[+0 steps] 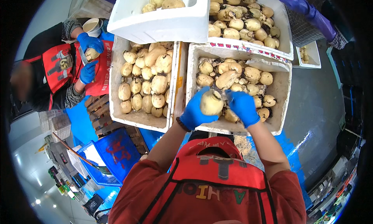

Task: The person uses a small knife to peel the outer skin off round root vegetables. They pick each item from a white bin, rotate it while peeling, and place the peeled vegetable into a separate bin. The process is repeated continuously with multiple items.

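My left hand (195, 110), in a blue glove, grips a pale lotus root segment (212, 103), its ringed end turned up. Just to its right is my right hand (242, 106), also gloved in blue, with its fingers curled towards the root. Whether it holds a small tool is blurred and hard to make out. Both hands are over the near side of a white foam box (235, 129). Inside that box lie several loose lotus root segments (227, 79), some with dark nodes, along with small cut bits.
More lotus roots fill a left foam box (140, 121) and a far one (287, 46). Another foam box (157, 22) overlaps their edges. At left, a co-worker's gloved hands (89, 71) hold a knife (82, 55) and root. A purple-gloved arm (316, 18) reaches in at upper right. A blue bin (123, 154) stands lower left.
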`<act>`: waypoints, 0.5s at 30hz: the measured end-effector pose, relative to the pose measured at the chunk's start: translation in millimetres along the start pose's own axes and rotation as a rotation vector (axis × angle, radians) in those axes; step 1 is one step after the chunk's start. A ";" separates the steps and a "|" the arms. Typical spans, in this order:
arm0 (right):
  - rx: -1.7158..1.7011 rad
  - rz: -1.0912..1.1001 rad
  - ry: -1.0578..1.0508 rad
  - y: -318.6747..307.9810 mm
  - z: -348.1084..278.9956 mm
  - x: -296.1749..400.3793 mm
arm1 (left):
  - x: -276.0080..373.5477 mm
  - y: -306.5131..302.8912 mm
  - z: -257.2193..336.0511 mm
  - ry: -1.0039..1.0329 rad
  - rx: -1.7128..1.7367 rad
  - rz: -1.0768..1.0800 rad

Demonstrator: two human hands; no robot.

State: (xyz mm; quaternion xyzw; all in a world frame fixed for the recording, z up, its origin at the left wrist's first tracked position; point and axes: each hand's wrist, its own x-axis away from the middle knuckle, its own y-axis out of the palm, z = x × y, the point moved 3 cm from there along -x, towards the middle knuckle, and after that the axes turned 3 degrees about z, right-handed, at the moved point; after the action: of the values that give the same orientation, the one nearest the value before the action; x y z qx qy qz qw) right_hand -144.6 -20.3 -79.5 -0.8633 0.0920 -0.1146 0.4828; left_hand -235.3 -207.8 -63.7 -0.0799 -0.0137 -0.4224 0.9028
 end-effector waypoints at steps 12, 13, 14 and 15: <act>-0.770 0.070 0.382 50.1 65.9 29.1 | -31.8 -19.4 43.2 0.012 0.415 0.085; -0.741 0.040 0.374 45.0 53.1 31.1 | -37.7 -28.8 44.9 -0.012 0.520 0.132; -0.817 0.031 0.421 45.9 49.3 35.7 | -47.1 -46.5 49.5 -0.005 0.430 0.245; -0.891 0.021 0.470 45.8 46.3 41.9 | -59.9 -65.2 64.8 -0.004 0.488 0.344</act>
State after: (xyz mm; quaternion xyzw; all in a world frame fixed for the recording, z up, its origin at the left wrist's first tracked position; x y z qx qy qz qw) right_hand -93.4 -17.6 -137.6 -0.9354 0.2470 -0.2506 0.0347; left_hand -320.9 -193.2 3.4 0.1376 -0.1030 -0.2474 0.9536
